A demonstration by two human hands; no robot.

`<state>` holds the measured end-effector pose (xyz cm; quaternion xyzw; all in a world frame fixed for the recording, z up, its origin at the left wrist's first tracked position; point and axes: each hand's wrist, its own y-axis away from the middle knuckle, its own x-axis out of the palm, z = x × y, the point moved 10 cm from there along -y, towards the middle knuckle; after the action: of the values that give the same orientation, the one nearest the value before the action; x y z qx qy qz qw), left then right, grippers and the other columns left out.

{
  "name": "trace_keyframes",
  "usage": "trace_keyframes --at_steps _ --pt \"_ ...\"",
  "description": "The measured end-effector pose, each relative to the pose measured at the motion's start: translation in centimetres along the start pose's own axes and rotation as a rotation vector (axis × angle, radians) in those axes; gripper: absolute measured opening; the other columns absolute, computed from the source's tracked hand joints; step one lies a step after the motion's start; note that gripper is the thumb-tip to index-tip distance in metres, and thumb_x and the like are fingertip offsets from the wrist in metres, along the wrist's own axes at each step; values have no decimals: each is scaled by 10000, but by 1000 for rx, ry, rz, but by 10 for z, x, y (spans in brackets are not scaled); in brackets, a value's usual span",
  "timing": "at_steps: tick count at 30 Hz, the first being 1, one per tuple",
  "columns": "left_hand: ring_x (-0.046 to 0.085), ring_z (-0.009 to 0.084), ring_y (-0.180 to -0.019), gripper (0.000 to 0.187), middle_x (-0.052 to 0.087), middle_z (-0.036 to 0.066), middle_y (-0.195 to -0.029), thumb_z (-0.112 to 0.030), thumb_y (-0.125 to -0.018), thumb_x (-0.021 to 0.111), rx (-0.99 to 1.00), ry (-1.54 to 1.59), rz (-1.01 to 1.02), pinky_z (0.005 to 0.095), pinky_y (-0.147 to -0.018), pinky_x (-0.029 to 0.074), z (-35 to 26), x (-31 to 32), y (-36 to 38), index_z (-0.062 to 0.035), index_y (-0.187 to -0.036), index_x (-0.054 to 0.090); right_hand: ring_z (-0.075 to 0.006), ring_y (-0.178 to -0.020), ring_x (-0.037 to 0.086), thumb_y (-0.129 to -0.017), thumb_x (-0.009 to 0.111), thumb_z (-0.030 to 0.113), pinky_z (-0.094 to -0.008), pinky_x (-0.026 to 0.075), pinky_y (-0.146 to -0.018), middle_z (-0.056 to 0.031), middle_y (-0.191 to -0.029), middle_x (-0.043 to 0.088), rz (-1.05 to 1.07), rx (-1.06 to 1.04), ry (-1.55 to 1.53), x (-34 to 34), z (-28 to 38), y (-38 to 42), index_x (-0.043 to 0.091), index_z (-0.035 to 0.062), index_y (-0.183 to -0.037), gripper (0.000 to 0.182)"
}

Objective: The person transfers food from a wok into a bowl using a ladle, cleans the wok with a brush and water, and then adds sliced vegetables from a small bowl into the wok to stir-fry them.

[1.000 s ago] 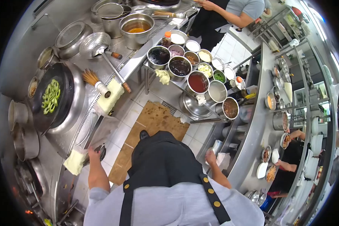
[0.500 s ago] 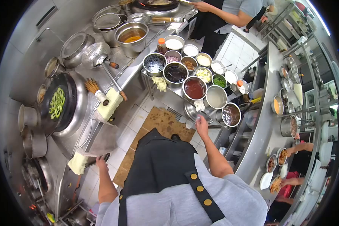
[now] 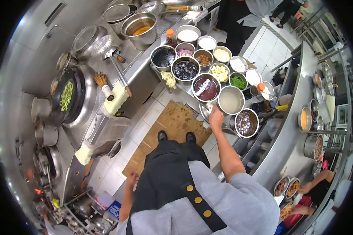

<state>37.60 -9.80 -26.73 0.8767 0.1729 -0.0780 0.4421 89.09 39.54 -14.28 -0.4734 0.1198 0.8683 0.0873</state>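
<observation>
My right hand [image 3: 215, 118] is closed on a white cloth [image 3: 209, 106] at the near edge of the sauce stand, just below the pot of dark red sauce [image 3: 206, 88]. To its right are a pot of cloudy liquid [image 3: 231, 100] and a pot of brown sauce [image 3: 246, 123]. My left hand [image 3: 132, 178] hangs low beside my apron, away from any object; blur hides its fingers. On the left, sliced green vegetables [image 3: 66, 96] lie in a black wok [image 3: 79, 94].
Bowls of chopped ingredients, including green herbs [image 3: 238, 80], fill the stand. A bamboo brush [image 3: 103, 84] and ladle [image 3: 104, 46] rest by the stove. A brown mat [image 3: 161, 131] covers floor tiles. Co-workers' arms [image 3: 321, 181] show at the right counter [image 3: 278, 145].
My right hand has moved up to the cloth and closed on it. My left hand has moved away from the counter edge toward my body. The view has shifted, and both my shoes now show.
</observation>
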Motion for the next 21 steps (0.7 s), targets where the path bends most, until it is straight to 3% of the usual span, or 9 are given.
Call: trace_keyframes --at_steps 3,7,8,9,12,18,19,20,21 --pt "612 164 -791 287 618 49 -944 -202 -885 590 -39 -6 -173 325 -611 507 -20 3 41 -58 -1133 593 -457 -865 620 -920 522 282 -531 482 -759 -253 -920 658 -84 -21 -92 -10 -7 5 644 111 -1152 312" --pt "610 165 -790 291 631 47 -930 -194 -884 592 -7 143 -130 308 -636 503 39 6 26 -31 -1125 597 -441 -889 626 -910 542 318 -533 480 -775 -238 -997 659 -13 -40 -41 -5 1 9 570 120 -1261 404" --pt "604 159 -780 296 630 41 -904 -194 -881 593 115 -34 -124 298 -642 495 44 6 14 -19 -1120 596 -434 -903 629 -906 549 322 -536 479 -784 -231 -1031 657 -22 -89 -30 -6 8 11 543 122 -1291 435" --pt "598 154 -771 301 629 35 -878 -194 -879 594 236 -213 -116 288 -648 488 39 7 9 -7 -1115 595 -428 -935 629 -901 550 310 -541 476 -802 -215 -1084 650 80 -96 20 3 8 8 509 122 -1318 459" --pt "580 138 -753 292 614 23 -835 -209 -882 596 168 -143 -148 269 -640 470 7 12 9 -14 -1099 601 -440 -933 621 -898 546 286 -534 477 -804 -215 -1035 661 140 -107 80 14 8 -2 567 126 -1252 389" --pt "562 122 -756 266 607 19 -836 -244 -889 599 134 -42 -137 262 -613 456 -73 11 -9 -59 -1080 610 -460 -936 597 -898 534 252 -526 467 -832 -222 -975 663 49 18 -58 -4 -2 1 647 137 -1130 283" --pt "558 110 -756 251 602 19 -856 -214 -897 597 127 107 -89 256 -618 457 -79 15 -18 -61 -1096 608 -363 -706 654 -937 513 237 -491 500 -642 -205 -806 673 -94 -144 -26 -10 3 6 624 106 -1154 276" --pt "558 110 -756 251 602 19 -856 -214 -897 597 127 112 -90 256 -618 457 -84 14 -21 -61 -1096 608 -363 -706 654 -937 513 237 -491 500 -642 -205 -806 673 -94 -148 -24 0 -6 7 624 106 -1154 276" --pt "580 124 -795 258 623 39 -903 -190 -901 594 193 11 -112 265 -660 475 -118 16 -12 -52 -1119 601 -282 -606 620 -957 497 234 -424 489 -556 -149 -734 637 29 20 -361 16 -26 8 612 87 -1160 276"
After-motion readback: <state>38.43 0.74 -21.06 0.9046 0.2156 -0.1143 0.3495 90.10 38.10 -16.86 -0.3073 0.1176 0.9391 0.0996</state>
